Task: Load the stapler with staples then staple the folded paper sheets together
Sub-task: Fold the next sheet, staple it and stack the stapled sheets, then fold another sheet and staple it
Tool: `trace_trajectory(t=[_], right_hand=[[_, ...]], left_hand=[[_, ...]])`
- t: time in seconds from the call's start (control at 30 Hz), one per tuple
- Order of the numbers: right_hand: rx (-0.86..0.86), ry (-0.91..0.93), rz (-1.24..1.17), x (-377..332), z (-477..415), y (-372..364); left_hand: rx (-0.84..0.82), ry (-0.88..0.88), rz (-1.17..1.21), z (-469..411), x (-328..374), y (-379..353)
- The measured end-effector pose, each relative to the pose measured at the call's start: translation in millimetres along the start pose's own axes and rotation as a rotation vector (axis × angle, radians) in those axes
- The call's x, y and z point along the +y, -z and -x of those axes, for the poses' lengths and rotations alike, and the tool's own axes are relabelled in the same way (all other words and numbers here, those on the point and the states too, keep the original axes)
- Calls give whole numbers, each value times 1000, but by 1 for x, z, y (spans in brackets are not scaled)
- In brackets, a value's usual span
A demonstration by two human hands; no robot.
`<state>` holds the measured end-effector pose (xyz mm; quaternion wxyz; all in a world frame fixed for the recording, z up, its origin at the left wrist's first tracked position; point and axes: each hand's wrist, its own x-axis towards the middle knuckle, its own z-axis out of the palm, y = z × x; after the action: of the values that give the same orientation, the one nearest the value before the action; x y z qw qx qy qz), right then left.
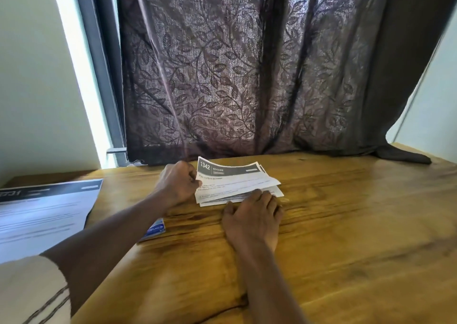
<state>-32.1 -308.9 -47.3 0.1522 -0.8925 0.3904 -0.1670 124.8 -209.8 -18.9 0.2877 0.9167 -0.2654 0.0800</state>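
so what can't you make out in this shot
Head view:
- Stapler: not visible; the left hand, gripping the folded papers, may hide it.
- Blue box: mostly under the left forearm, label blurred.
- Printed sheet: cut off by the left edge.
- Papers' near edge: under the right hand.

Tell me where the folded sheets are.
Head view: the folded sheets lie centre on the table, just before the curtain, left hand gripping their left edge, right hand resting on their near edge.
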Motion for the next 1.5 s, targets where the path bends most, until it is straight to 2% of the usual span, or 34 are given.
trace_trajectory(t=[0.1, 0.33, 0.53, 0.67, 0.77, 1.03, 1.2, 1.33, 1.5], right_hand=[[48, -23, -77, 1, -1, -1], [25, -62, -161, 2, 0, 5], [4, -40, -135, 2, 1, 6], [-26, 55, -69, 2, -1, 2], [-52, 64, -59, 3, -2, 2], [-57, 84, -8, 4, -2, 3], [23, 108, -10, 2, -2, 2], [113, 290, -136, -11, 8, 3], [61, 606, -259, -44, 40, -1]], left_hand=[[-29, -8, -18, -1, -4, -4], [-101, -38, -16, 1, -2, -1], [-119, -39, -38, 3, -3, 0], [-227, -186, -45, 14, -7, 7], [-316, -315, -211, 23, -5, 11], [-235, -299, -196, 34, -4, 8], [-221, -322, -189, 51, -4, 15], [-117, -330, -85, 90, -17, 54], [-4, -223, -26, 146, -76, 128]])
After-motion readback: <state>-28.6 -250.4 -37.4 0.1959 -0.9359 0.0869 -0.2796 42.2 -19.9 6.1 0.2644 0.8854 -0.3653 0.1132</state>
